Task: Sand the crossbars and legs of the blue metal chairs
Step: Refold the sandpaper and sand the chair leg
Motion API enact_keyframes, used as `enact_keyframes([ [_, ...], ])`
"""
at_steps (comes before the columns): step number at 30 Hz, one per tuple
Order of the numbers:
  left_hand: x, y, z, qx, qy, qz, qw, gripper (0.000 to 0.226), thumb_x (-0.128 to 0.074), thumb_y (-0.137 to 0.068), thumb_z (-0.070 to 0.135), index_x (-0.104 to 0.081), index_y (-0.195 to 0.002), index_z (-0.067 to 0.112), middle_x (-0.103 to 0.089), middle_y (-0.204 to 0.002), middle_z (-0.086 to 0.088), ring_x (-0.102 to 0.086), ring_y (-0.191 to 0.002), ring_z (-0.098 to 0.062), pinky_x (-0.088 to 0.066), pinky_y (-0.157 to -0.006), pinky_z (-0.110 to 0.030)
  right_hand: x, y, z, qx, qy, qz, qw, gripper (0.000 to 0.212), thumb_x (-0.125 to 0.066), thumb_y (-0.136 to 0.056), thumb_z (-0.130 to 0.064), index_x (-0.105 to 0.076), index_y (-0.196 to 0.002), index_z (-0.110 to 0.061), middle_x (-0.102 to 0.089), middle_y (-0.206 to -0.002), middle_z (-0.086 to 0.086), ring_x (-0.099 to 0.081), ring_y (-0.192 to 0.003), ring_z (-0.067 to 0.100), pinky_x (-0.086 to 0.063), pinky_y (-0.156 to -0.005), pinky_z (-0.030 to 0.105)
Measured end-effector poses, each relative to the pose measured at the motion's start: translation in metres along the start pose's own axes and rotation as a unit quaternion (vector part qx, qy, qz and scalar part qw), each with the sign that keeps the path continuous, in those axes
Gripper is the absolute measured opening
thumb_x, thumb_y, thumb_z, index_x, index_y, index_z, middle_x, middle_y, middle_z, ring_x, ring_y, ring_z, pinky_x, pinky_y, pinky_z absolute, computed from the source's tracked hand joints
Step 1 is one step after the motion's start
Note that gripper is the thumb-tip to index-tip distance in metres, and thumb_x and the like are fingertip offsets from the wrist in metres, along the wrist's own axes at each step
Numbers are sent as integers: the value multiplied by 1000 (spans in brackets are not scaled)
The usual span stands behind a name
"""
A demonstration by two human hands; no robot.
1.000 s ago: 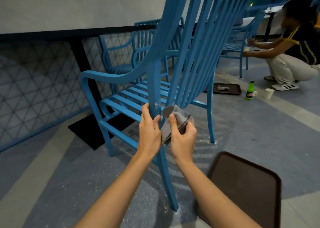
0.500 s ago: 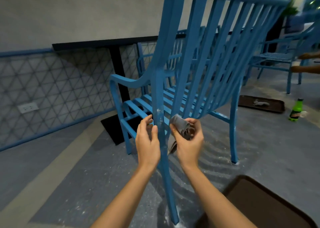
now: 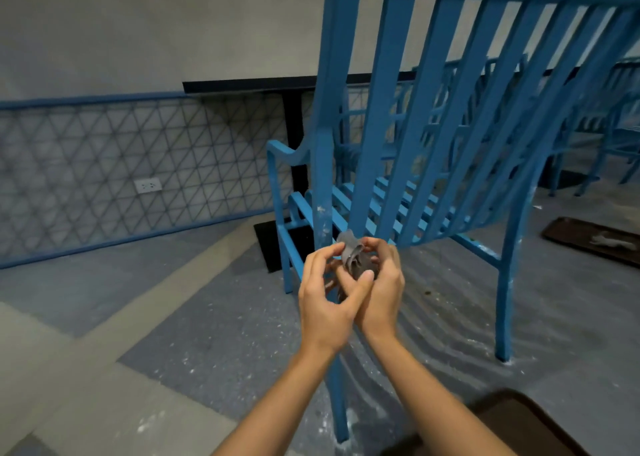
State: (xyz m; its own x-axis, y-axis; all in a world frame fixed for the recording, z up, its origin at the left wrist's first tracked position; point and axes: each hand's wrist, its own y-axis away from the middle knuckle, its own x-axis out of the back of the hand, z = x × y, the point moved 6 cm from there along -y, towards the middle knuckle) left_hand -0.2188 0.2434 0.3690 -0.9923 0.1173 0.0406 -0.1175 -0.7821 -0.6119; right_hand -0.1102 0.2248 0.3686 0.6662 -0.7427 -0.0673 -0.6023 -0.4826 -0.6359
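Before chair leg: both hands clasp crumpled sandpaper, hiding leg; brown tray lower right.

Your blue metal chair stands upright with its slatted back toward you, its near rear leg scuffed pale, the crumpled grey sandpaper just in front of it

The chair is painted bright blue, with pale scuffed patches on its rear leg. The sandpaper is grey. The wall panel is patterned with a blue triangular lattice on pale grey, edged by blue rails. The floor is laid in grey-blue and beige bands, speckled with white dust. A dark brown tray is seen at its right edge.
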Motion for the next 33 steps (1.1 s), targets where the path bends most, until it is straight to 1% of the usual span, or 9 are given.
enact_keyframes([
  [6, 17, -6, 0, 58, 62, 91, 992, 31, -64, -86, -3, -63, -110, 17, -67, -108, 1, -65, -99, -15, -57, -82, -29, -4, 3, 4, -3, -83, -137, 987, 42, -78, -68, -13, -68, -108, -21, -56, -107, -2, -65, -93, 9, -56, -79, 24],
  [9, 28, -6, -1, 61, 64, 109, 990, 23, -60, -89, -4, -64, -107, 11, -68, -104, -5, -67, -90, -7, -53, -71, -16, -7, 4, 14, -107, -209, -150, 960, 28, -74, -73, -7, -73, -100, -15, -64, -106, 8, -68, -92, 26, -57, -79, 33],
  [11, 33, -5, -2, 59, 66, 112, 990, 21, -62, -88, -4, -64, -106, 7, -69, -102, -6, -68, -83, -2, -53, -67, -14, -8, 5, 18, -179, -261, -126, 940, 21, -77, -76, -8, -73, -97, -9, -71, -101, 13, -71, -89, 26, -57, -75, 31],
  [16, 39, -10, -5, 63, 88, 89, 990, 15, -72, -81, 0, -69, -91, 10, -73, -93, -5, -70, -84, -11, -55, -69, -20, -17, 13, 27, -375, -288, -113, 874, 47, -85, -67, -26, -69, -105, -4, -75, -96, 13, -73, -89, 23, -59, -77, 32],
  [20, 47, -14, -17, 105, 102, 108, 983, 11, -73, -81, 3, -71, -82, 14, -73, -86, -1, -69, -84, -13, -55, -68, -21, -17, 14, 27, -434, -282, -164, 840, 27, -82, -71, -18, -73, -94, -5, -76, -86, 9, -73, -70, 15, -54, -56, 24],
  [24, 51, -14, -31, 178, 175, 134, 959, 2, -70, -84, 11, -71, -83, 12, -75, -81, 0, -70, -79, -13, -58, -72, -30, -15, 13, 28, -449, -265, -175, 835, 11, -80, -73, -18, -73, -81, -16, -74, -75, 2, -68, -57, 11, -50, -48, 22],
  [27, 56, -10, -38, 200, 133, 195, 951, 6, -70, -86, 8, -70, -84, 14, -72, -84, -1, -68, -82, -14, -57, -76, -34, -12, 11, 30, -436, -264, -154, 847, 22, -81, -72, -16, -71, -91, -12, -74, -79, 5, -67, -62, 14, -51, -52, 24],
  [30, 54, -2, -30, 177, 48, 251, 950, 9, -65, -89, 8, -66, -93, 16, -67, -97, -3, -63, -87, -11, -56, -80, -32, -8, 9, 29, -414, -257, -124, 864, 31, -82, -70, -10, -67, -97, -5, -74, -84, 10, -68, -62, 14, -52, -50, 23],
  [33, 41, 9, -13, 106, -1, 253, 962, 12, -63, -90, 11, -62, -95, 22, -62, -107, -5, -58, -95, -10, -49, -78, -19, -5, 6, 26, -388, -241, -108, 883, 30, -83, -69, -8, -66, -93, -5, -74, -82, 13, -69, -57, 14, -50, -46, 22],
])
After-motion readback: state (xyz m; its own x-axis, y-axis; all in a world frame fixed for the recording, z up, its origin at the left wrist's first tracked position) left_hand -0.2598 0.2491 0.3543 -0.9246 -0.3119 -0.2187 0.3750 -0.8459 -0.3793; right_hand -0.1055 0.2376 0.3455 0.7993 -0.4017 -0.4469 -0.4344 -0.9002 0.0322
